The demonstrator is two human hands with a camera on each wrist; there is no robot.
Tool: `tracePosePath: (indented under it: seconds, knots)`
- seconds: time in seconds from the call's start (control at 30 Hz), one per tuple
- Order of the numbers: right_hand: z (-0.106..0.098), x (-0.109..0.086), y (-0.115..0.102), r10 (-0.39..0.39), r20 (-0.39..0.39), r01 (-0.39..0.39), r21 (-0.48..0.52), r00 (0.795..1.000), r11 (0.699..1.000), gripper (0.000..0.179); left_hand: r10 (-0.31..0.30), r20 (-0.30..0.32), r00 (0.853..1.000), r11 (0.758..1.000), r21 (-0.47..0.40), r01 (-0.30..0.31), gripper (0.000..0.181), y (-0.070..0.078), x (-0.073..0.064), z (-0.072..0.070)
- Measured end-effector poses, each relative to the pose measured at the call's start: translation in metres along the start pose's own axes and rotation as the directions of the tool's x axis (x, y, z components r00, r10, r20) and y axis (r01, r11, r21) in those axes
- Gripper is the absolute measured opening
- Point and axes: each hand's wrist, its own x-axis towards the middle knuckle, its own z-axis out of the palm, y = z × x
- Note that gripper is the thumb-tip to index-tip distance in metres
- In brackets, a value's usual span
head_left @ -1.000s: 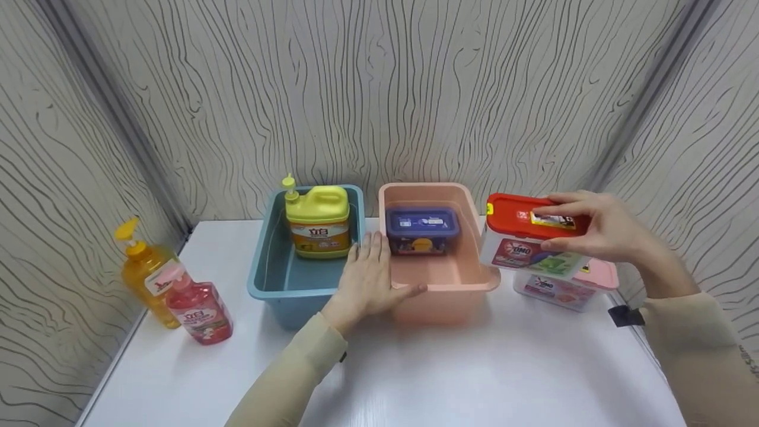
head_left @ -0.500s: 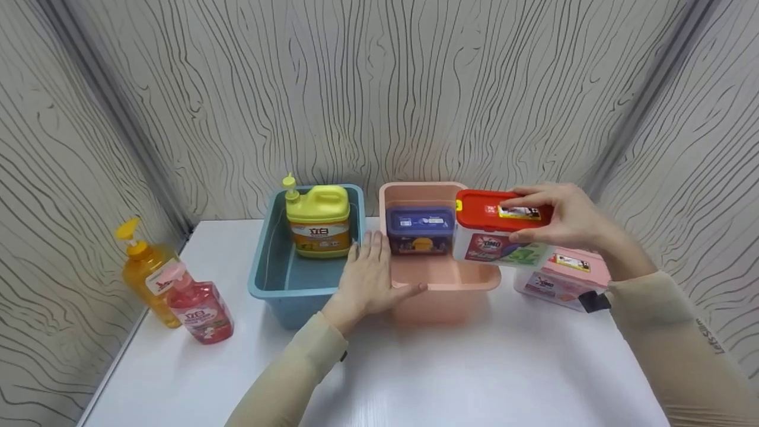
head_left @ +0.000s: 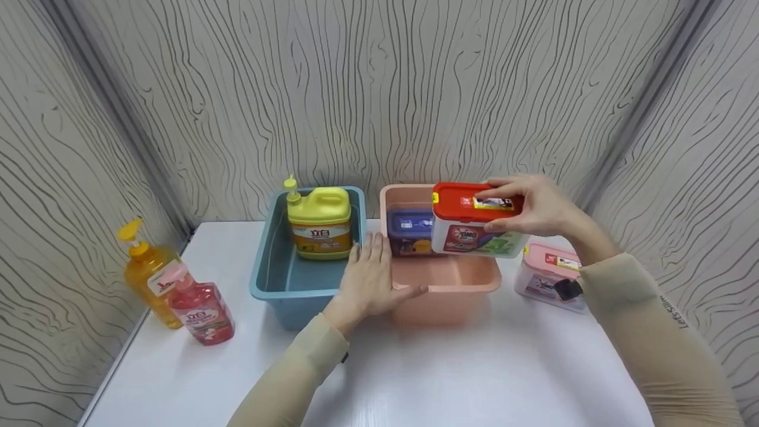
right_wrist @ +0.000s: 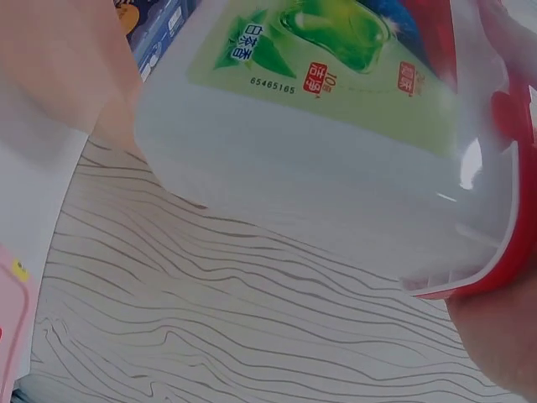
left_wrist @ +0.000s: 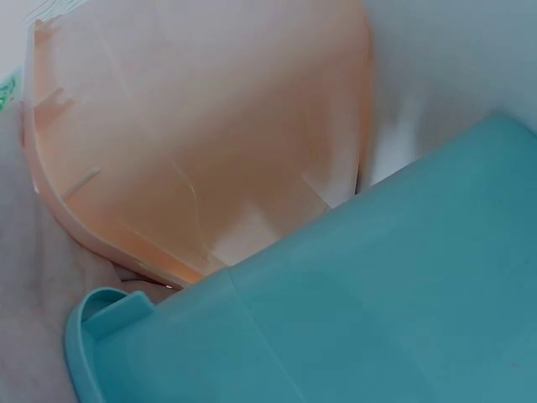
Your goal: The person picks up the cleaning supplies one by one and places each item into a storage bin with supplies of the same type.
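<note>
My right hand [head_left: 536, 204] grips a white laundry-pod box with a red lid [head_left: 459, 204], thumb on the near side and fingers over the lid. The box is held over the right part of the pink basin [head_left: 439, 305], and its green label faces the camera in the right wrist view. Inside that basin, a dark blue box [head_left: 409, 225] is partly covered by the red-lidded one. My left hand [head_left: 370, 279] lies with straight fingers across the adjoining rims of the pink basin and the blue basin [head_left: 308, 305]. A yellow pump jug [head_left: 320, 222] stands in the blue basin.
An amber pump bottle [head_left: 148, 273] and a pink pump bottle [head_left: 201, 311] stand at the table's left. Right of the pink basin sits a pink-lidded box [head_left: 548, 279], partly behind my right sleeve. A patterned wall [head_left: 379, 89] rises behind the basins.
My right hand has carried the red-lidded box leftward and slightly up, from beside the pink basin to over it. The pink-lidded box is more exposed. My left hand stays put.
</note>
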Motion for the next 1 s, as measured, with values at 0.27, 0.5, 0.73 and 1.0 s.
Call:
tracePosePath:
  seconds: [0.27,0.5,0.73,1.0]
  knots:
    - [0.007,0.012,-0.004,0.009,0.039,-0.01,0.011,0.999,1.0,0.055,0.003,0.005,1.0,1.0,0.001,-0.003,0.135,0.0,0.0,0.0]
    - [0.011,0.026,-0.009,0.018,0.065,-0.019,0.017,0.998,1.0,0.056,0.002,0.005,1.0,1.0,-0.019,-0.002,0.133,0.0,0.0,0.0]
    - [0.02,0.04,-0.013,-0.007,0.071,0.004,0.036,0.997,0.999,0.054,-0.004,0.007,1.0,1.0,-0.015,0.004,0.134,-0.001,0.0,0.0]
    - [0.027,0.05,-0.013,0.003,0.069,-0.01,0.094,0.998,0.996,0.052,-0.003,0.002,1.0,1.0,-0.018,0.003,0.134,-0.001,0.0,0.0]
